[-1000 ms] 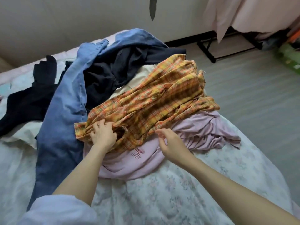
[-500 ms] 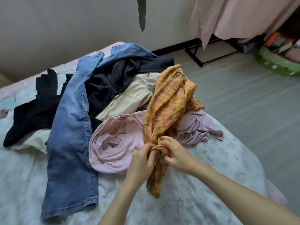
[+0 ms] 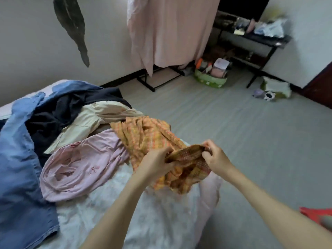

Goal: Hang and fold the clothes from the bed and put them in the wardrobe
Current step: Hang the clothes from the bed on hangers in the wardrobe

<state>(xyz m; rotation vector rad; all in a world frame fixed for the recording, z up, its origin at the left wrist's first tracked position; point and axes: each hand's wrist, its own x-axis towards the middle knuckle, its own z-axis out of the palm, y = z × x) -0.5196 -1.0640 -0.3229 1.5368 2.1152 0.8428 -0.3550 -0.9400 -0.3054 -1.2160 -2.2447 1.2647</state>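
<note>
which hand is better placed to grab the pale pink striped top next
Left. The left hand grips the orange plaid shirt right beside the pale pink striped top; the right hand grips it farther away, toward the floor side.

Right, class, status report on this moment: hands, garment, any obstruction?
Left hand and right hand both gripping the orange plaid garment, stretched between them. Its far end trails on the pink shirt. Nothing blocking.

Dim, soft indoor light, faint shadows, motion blur throughout, wide-angle bending at edges
</note>
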